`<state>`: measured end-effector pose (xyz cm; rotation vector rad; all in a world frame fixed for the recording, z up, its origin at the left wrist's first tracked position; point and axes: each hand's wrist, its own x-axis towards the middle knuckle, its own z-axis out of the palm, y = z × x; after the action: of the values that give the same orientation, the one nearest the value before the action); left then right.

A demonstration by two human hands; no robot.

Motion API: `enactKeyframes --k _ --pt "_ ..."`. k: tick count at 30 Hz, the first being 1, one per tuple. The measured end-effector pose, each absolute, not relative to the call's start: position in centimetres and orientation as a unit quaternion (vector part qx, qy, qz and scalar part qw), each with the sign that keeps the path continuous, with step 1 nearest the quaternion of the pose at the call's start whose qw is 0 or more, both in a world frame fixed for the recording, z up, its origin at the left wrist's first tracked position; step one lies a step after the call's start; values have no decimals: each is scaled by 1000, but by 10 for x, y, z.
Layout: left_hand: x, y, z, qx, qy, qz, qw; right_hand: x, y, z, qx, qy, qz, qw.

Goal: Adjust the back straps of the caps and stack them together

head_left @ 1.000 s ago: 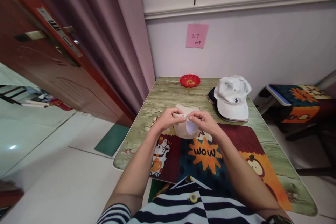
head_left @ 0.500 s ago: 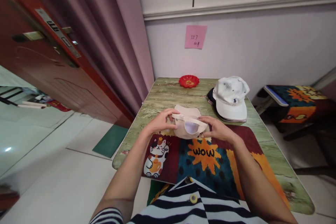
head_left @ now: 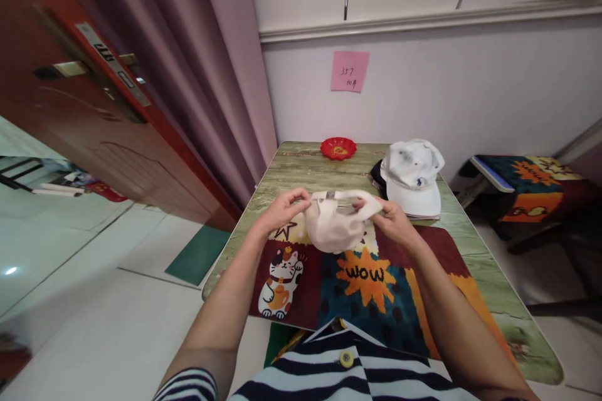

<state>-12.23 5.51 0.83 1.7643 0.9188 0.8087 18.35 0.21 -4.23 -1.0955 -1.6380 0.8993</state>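
Note:
A cream baseball cap [head_left: 335,229] is held up between my hands above the patterned mat, its back opening and strap towards the top. My left hand [head_left: 285,210] pinches the left end of the strap, thumb and fingers closed on it. On the right side, my right hand [head_left: 390,219] grips the cap's edge near the other end of the strap; some of its fingertips are behind the fabric. To the right, a white cap [head_left: 414,175] with a small dark blue logo lies on top of a dark cap [head_left: 377,175], close to my right hand.
A red scalloped dish [head_left: 338,148] stands at the table's far edge. The colourful mat [head_left: 367,301] covers the near part of the wood-patterned table [head_left: 301,166]. A pink note [head_left: 350,71] sticks to the wall. A brown door [head_left: 117,138] and a curtain are at the left.
The cream cap has been tilted, so its brim no longer shows behind and the strap side sits higher. Both hands have shifted their hold up along the strap's ends.

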Motion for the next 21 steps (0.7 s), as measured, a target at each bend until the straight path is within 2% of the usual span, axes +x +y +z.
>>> enactKeyframes --k 2,5,8,13,21 --pt "-118 52 17 617 356 408 572 181 -2 -29 -456 -583 409 534" --pt "-104 48 18 455 333 495 661 171 -4 -20 -438 -443 478 620" --pt "-85 38 3 367 315 494 723 159 1 -25 -401 -354 534 655" --pt "-67 17 -34 305 314 418 796 160 11 -52 -417 -266 613 616" --pt "-70 44 -40 179 309 558 749 158 -46 -98 -340 -229 738 537"
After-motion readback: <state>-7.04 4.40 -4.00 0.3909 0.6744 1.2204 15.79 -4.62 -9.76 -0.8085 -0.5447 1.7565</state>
